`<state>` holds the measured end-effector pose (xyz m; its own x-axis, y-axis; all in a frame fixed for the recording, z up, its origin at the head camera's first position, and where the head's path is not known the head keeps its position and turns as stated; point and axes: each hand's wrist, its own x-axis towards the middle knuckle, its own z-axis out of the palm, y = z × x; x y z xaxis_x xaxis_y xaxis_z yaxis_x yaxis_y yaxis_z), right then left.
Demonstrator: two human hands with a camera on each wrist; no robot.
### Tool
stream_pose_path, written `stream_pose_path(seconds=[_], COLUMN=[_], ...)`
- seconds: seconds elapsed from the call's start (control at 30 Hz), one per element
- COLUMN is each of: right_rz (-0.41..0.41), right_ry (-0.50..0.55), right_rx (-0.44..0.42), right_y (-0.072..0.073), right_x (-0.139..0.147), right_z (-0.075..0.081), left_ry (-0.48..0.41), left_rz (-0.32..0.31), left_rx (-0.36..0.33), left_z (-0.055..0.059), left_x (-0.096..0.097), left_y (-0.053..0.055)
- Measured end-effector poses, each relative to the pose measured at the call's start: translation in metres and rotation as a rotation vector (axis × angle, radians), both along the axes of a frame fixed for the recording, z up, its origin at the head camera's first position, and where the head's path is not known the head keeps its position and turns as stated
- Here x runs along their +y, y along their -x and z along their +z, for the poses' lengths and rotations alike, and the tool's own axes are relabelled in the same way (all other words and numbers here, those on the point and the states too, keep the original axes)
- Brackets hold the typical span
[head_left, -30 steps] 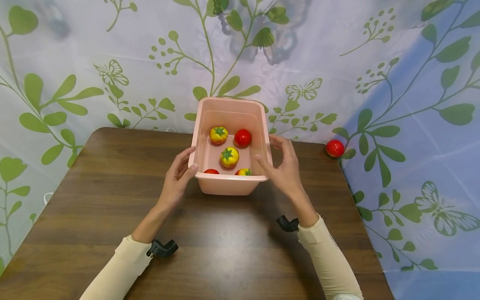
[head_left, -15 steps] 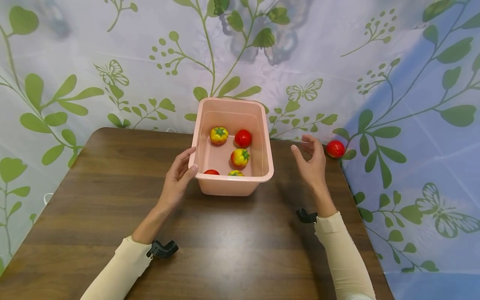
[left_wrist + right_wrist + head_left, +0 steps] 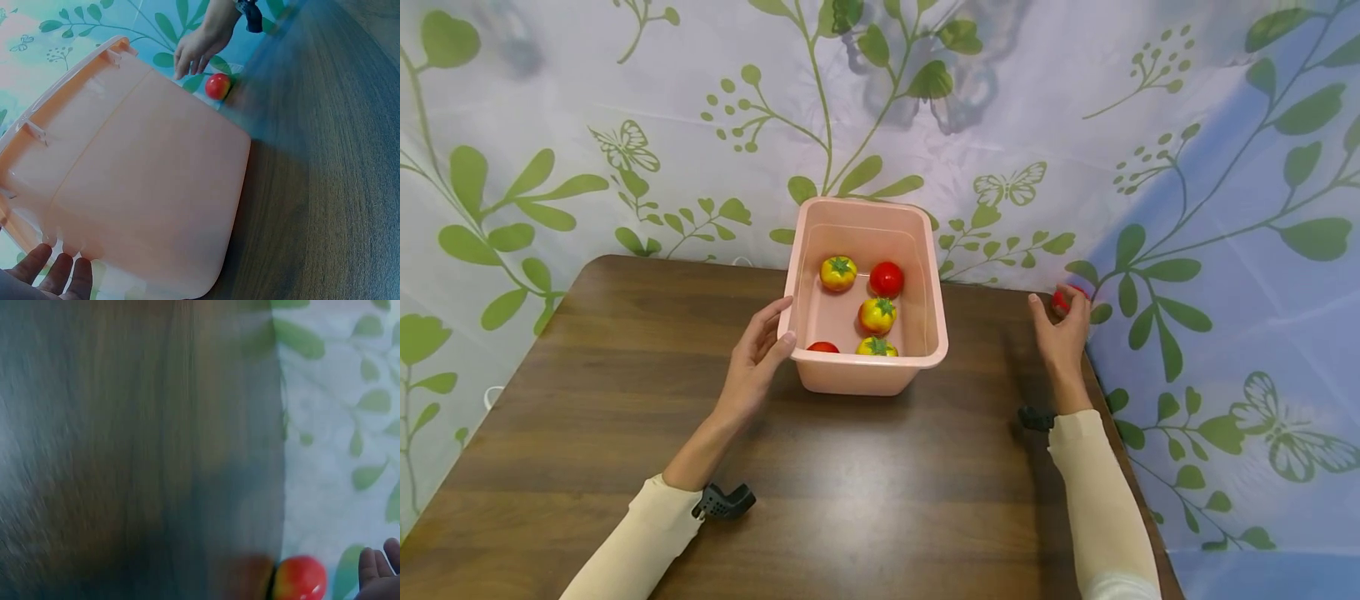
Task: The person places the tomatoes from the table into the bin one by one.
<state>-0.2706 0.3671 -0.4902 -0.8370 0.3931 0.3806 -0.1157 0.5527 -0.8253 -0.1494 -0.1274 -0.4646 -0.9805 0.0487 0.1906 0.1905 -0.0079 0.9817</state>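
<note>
A pink plastic bin [image 3: 867,377] stands on the table, with red and yellow tomatoes inside. My left hand [image 3: 756,353] grips its left rim, thumb on top at the near corner and fingers along the outer wall. In the left wrist view, those fingers [image 3: 57,275] lie against the bin's side. At the table's far right corner sits a single red tomato [image 3: 217,86]. Just over it reaches my right hand [image 3: 1063,335], fingers spread and lightly bent, partly covering the tomato in the head view. A gap shows between hand and tomato in the left wrist view.
The brown wooden table [image 3: 850,500] backs onto a leaf-patterned curtain [image 3: 700,150], which also runs along the right side. Inside the bin, a yellow tomato [image 3: 838,272] and a red tomato [image 3: 887,279] sit toward the back. Each wrist wears a black camera mount [image 3: 727,502].
My right hand has left the bin's right side and moved right to the lone red tomato. Yellow tomatoes rolled a little within the bin. The left hand stays on the rim.
</note>
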Motion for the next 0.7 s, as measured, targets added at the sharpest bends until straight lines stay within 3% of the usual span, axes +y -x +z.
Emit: stream_pose_path(seconds=[0.17,0.53,0.7], right_rz=[-0.077,-0.035,-0.07], right_ry=[-0.03,-0.164,-0.166], right_rx=[-0.028,-0.206,-0.279], right_y=[0.011,0.022,0.026], right_x=[0.018,0.048,0.054], right_z=[-0.006,-0.022,-0.023], left_ry=[0.013,0.027,0.044], left_rz=[-0.001,0.0,-0.007], left_rx=[0.005,-0.002,0.0], left_z=[0.002,0.002,0.002], left_x=[-0.001,-0.003,-0.002], left_y=[0.001,-0.004,-0.004])
